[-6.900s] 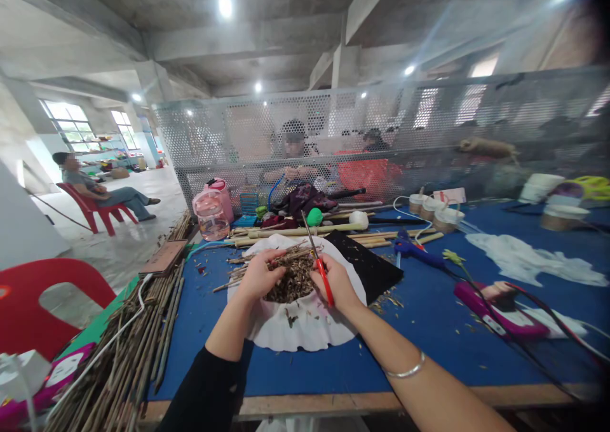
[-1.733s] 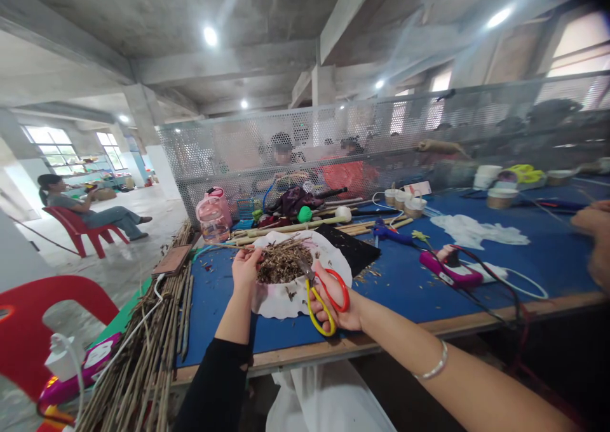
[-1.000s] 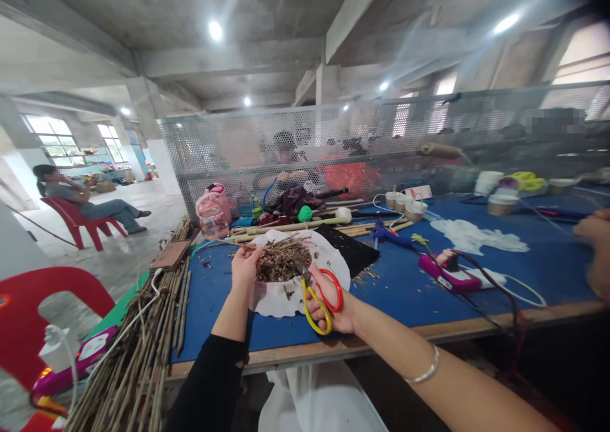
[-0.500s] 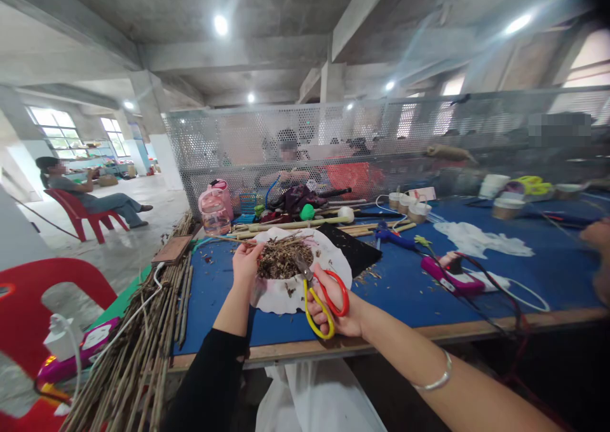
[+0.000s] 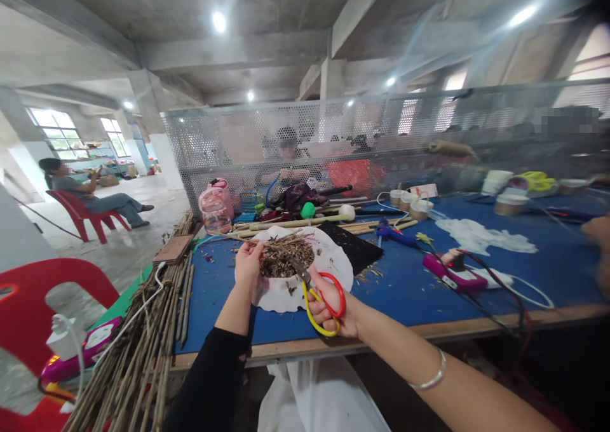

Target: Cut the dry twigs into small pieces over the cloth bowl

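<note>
My left hand [image 5: 247, 265] is at the left side of a round white cloth [image 5: 336, 263], its fingers pinched on a thin dry stalk [image 5: 223, 236] that points out to the left. A heap of brown dried plant bits [image 5: 288, 254] lies on the cloth beside these fingers. My right hand [image 5: 336, 305] is closed around scissors [image 5: 320, 298] with one red and one yellow handle loop. Their dark blades point up and left over the near right edge of the heap. Whether the blades touch any of it, I cannot tell.
Long dry sticks [image 5: 136, 330] lie along the table's left side. A black sheet [image 5: 350, 248], a blue glue gun [image 5: 398, 236] and a purple power strip [image 5: 452, 276] are to the right. Behind stands a perforated metal screen [image 5: 229, 140]. Another person's hand [image 5: 599, 235] shows far right.
The scissor handles have come closer together, and the blades have tilted slightly left. My left hand stays in nearly the same spot, still pinching the stalk.
</note>
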`<state>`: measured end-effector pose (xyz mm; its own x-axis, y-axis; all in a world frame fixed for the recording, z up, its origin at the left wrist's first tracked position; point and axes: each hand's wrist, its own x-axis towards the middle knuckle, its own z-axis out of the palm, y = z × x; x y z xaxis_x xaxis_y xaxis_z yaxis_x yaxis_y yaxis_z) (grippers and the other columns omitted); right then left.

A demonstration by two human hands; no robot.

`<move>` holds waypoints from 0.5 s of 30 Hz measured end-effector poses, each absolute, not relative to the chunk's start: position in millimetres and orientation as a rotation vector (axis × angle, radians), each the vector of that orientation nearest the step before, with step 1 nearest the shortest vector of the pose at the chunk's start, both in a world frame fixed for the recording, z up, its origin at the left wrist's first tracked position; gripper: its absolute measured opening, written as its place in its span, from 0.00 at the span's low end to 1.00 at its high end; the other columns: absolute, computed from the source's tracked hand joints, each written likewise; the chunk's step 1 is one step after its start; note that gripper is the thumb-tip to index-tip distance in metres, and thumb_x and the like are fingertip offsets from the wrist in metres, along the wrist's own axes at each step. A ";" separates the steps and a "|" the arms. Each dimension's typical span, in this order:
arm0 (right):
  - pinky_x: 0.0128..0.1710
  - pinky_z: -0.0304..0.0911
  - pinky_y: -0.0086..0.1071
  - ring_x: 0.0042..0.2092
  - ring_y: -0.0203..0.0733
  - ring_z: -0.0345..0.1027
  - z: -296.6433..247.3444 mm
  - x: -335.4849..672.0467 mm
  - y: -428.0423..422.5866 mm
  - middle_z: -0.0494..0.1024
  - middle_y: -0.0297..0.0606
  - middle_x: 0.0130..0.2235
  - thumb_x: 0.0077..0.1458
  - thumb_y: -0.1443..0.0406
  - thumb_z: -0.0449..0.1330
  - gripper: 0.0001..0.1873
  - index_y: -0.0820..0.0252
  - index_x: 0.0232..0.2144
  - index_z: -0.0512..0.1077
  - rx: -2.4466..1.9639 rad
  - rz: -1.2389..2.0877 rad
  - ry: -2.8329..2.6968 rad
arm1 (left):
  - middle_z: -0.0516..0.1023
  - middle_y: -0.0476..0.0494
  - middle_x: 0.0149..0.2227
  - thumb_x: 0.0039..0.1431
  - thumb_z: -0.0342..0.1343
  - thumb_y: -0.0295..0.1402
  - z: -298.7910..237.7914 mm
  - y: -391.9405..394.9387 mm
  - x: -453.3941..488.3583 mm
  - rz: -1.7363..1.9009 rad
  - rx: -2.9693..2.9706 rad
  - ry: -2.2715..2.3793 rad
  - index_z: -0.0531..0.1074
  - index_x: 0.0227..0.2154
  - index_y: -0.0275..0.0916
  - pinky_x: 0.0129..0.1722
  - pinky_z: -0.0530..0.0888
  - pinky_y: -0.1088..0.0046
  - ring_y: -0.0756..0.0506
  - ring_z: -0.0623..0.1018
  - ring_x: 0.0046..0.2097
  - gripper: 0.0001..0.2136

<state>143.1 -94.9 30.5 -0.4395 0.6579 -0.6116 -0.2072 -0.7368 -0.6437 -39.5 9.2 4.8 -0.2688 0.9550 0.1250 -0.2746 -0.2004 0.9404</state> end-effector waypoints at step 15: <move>0.14 0.54 0.23 0.15 0.29 0.51 24.6 139.6 -92.0 0.58 0.27 0.16 0.49 0.37 0.33 0.35 0.59 0.24 0.58 -1.114 2.222 -0.781 | 0.72 0.51 0.24 0.39 0.63 0.39 1.9 10.1 -39.4 1.574 1.036 1.031 0.68 0.29 0.36 0.17 0.56 0.82 0.57 0.66 0.20 0.16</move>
<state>139.6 -92.0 24.6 -0.5200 0.6739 -0.5249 -0.1971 -0.6926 -0.6939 -39.4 10.1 1.9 -0.1864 0.9719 0.1438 -0.2562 -0.1894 0.9479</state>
